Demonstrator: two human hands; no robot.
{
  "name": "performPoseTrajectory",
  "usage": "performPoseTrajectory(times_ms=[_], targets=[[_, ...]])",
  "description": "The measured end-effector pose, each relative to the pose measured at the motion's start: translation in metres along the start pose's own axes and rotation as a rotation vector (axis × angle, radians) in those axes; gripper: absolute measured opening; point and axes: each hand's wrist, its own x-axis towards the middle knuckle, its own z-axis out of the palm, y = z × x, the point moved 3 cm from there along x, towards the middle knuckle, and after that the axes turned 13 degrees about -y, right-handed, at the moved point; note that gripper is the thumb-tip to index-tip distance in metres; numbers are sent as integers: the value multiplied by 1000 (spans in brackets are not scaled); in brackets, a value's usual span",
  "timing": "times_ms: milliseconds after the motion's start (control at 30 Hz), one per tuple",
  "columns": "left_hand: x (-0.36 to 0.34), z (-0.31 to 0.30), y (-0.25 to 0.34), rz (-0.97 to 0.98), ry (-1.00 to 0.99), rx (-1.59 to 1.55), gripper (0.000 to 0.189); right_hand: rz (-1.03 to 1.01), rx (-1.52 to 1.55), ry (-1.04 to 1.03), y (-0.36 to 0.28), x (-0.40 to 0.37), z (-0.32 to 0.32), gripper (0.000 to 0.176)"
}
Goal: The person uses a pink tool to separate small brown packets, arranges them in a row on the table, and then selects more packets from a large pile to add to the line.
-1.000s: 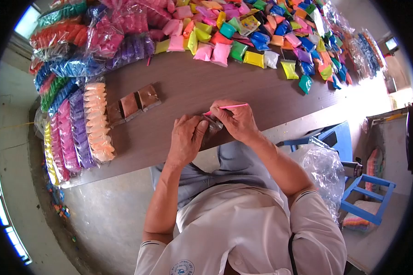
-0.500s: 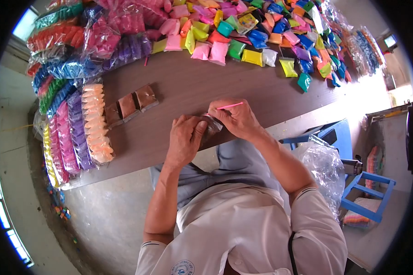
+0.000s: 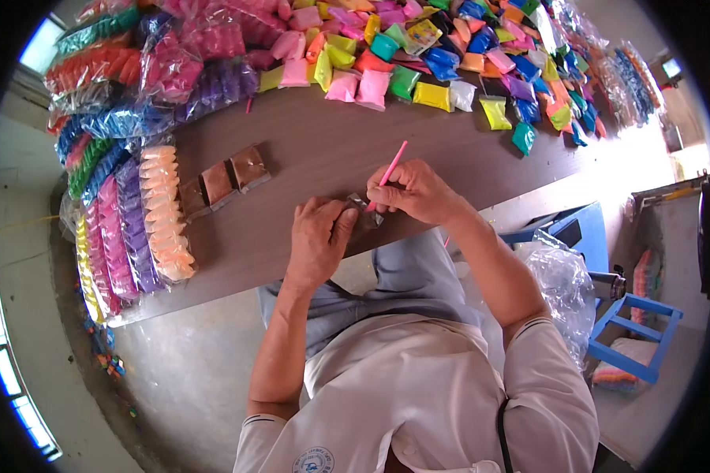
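My right hand [image 3: 415, 191] is closed round a thin pink stick [image 3: 394, 162], which slants with its upper end pointing away from me. The stick's lower end meets a small clear packet [image 3: 369, 215] near the table's front edge. My left hand [image 3: 319, 236] lies at the packet's left side, its fingers curled and the thumb against the packet. The packet is partly hidden by my fingers, and its contents are too small to make out. Three joined brown packets [image 3: 219, 185] lie on the table to the left.
Strips of bagged coloured packets [image 3: 162, 213] line the brown table's [image 3: 308, 142] left side. Many loose coloured packets [image 3: 432, 96] are heaped along the back. A clear plastic bag [image 3: 556, 284] and blue stools [image 3: 639, 335] are at the right, below table height.
The pink stick has swung from nearly flat to a steep slant, its lower end now at the packet. My right hand has turned and shifted slightly right. My left hand has barely moved.
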Motion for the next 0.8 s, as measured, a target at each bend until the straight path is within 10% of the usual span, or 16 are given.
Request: performPoseTrajectory(times_ms=[367,800], targets=[[0,-2,2,-11,-10,7,21,117,37,-268,-1,-2,-5,27],[0,-1,-1,-16,-28,24,21,42,-166,-93,-4,-1,-6,26]])
